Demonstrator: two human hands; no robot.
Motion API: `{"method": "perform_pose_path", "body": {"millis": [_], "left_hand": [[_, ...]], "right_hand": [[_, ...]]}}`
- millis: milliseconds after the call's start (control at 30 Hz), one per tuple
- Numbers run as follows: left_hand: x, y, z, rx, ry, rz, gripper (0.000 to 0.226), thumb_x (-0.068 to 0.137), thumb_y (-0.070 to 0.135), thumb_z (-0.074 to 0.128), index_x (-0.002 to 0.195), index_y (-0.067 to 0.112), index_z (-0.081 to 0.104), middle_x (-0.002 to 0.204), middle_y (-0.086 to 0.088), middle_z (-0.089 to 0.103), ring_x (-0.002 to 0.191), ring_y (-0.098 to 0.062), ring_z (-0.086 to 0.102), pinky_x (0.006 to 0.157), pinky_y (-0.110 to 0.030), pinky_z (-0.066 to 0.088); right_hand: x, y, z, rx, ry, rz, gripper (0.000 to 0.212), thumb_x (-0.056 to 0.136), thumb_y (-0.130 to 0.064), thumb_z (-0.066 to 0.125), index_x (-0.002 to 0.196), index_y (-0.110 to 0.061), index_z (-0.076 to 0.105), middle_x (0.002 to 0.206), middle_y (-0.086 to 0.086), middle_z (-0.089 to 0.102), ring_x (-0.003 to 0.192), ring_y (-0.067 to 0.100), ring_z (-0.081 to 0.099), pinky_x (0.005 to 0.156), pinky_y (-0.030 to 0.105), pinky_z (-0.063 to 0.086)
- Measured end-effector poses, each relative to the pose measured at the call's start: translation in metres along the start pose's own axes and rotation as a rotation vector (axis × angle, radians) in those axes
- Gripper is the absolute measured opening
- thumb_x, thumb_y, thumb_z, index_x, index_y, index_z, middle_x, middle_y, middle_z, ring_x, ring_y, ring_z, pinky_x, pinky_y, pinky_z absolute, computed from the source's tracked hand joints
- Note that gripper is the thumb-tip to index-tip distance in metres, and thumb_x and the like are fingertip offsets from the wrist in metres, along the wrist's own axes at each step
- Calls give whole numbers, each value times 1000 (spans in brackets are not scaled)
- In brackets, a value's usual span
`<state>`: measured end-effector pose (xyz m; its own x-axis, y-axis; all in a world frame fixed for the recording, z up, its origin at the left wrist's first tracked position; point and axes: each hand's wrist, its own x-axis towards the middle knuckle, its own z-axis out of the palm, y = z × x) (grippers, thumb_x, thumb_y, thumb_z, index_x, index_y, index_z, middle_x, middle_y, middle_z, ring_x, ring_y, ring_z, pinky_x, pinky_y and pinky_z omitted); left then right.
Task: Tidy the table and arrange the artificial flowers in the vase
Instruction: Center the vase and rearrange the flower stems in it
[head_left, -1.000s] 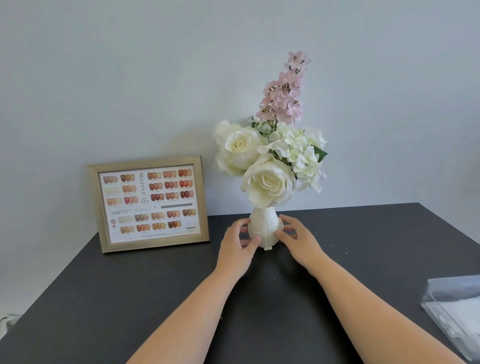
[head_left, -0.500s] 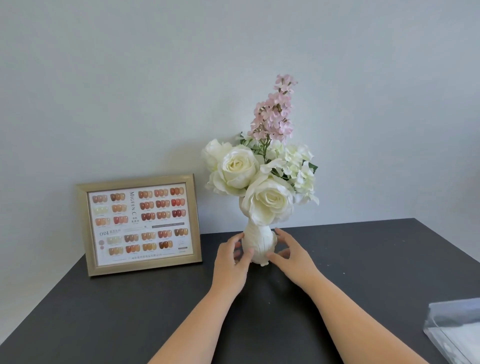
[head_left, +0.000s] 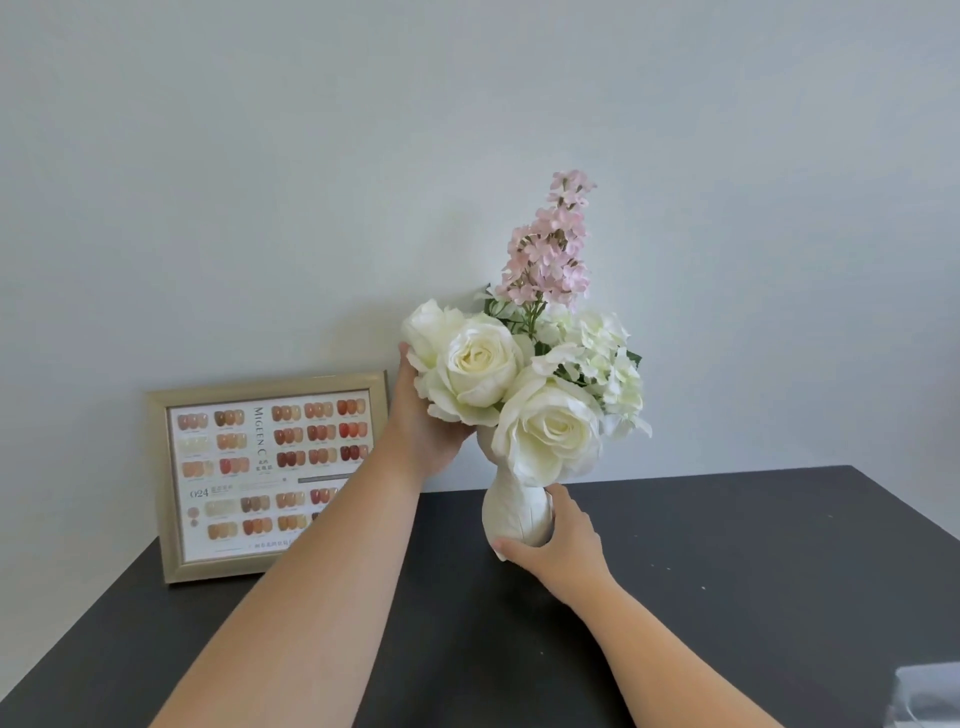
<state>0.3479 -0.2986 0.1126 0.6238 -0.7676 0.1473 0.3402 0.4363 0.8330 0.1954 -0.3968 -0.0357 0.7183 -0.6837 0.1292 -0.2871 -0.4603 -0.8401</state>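
Right hand (head_left: 563, 551) is wrapped around the lower body of the white vase (head_left: 514, 514), thumb across the front near the base, other fingers round the far side, firm grip. Left hand (head_left: 423, 431) is raised above and to the left of the right one, palm cupped under the upper-left white rose (head_left: 475, 366), fingertips reaching up behind the petals of a second bloom at the left edge; fingers curled round the flower, though whether it actually pinches a stem is hidden by petals. The two hands are well apart, one at flower height, one at the vase. Vase stands on the dark table (head_left: 753, 571), roughly upright, base partly hidden by the right thumb so contact with the tabletop is not clear. Another white rose (head_left: 550, 431) sits just above the right hand, covering the vase neck. White hydrangea cluster (head_left: 608, 364) is up and to the right of that hand; pink flower spike (head_left: 553, 249) rises highest, above both hands. Gold-framed nail colour chart (head_left: 260, 478) leans on the wall left of the left forearm, partly covered by it. Clear plastic packaging (head_left: 930, 696) at the far lower right, beyond the right forearm.
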Motion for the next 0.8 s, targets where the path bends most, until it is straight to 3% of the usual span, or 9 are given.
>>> {"method": "perform_pose_path", "body": {"millis": [67,200,267,333,467,633,800], "left_hand": [[1,4,2,-72,2,-6,65,97,67,27,102,23,74,105,-5,70,108,-25,61,107,-41,38],[3,9,7,-141,-95,-13,69,93,73,29,106,23,74,104,-3,72,106,-23,64,100,-39,44],[1,8,10,-185,-88,-11,72,89,75,36,131,22,61,123,-6,64,125,-29,53,113,-44,33],[0,5,11,-215,-78,2,83,85,77,39,145,20,48,133,-9,57,135,-31,45,117,-47,27],[-3,3,12,-231,-80,59,77,85,77,38,128,18,64,122,-10,67,118,-30,60,108,-46,41],[-8,8,12,-243,-58,74,80,79,78,46,124,17,70,129,-13,64,125,-33,56,112,-50,34],[-1,51,14,-5,-86,66,75,88,67,47,134,9,60,123,-17,65,112,-35,63,97,-48,50]], "right_hand": [[1,2,2,-21,14,-14,96,51,-70,71,135,-41,34,119,-15,52,114,16,49,97,47,46],[2,3,3,-79,44,-48,95,52,-74,66,135,-43,32,113,-18,49,109,12,46,97,44,45],[2,3,3,-107,49,-52,95,52,-76,64,135,-43,31,110,-18,47,105,10,44,95,41,44],[1,4,4,-112,58,-52,94,52,-77,64,134,-45,30,108,-19,47,104,10,44,94,39,44],[1,5,5,-122,74,-58,93,52,-76,64,134,-46,30,106,-19,46,100,8,41,94,39,44],[0,6,4,-119,70,-42,94,52,-77,64,134,-46,30,107,-20,46,105,11,43,93,39,44],[0,8,5,-111,72,-44,92,51,-76,65,132,-47,31,105,-22,46,104,10,44,91,38,45]]}}
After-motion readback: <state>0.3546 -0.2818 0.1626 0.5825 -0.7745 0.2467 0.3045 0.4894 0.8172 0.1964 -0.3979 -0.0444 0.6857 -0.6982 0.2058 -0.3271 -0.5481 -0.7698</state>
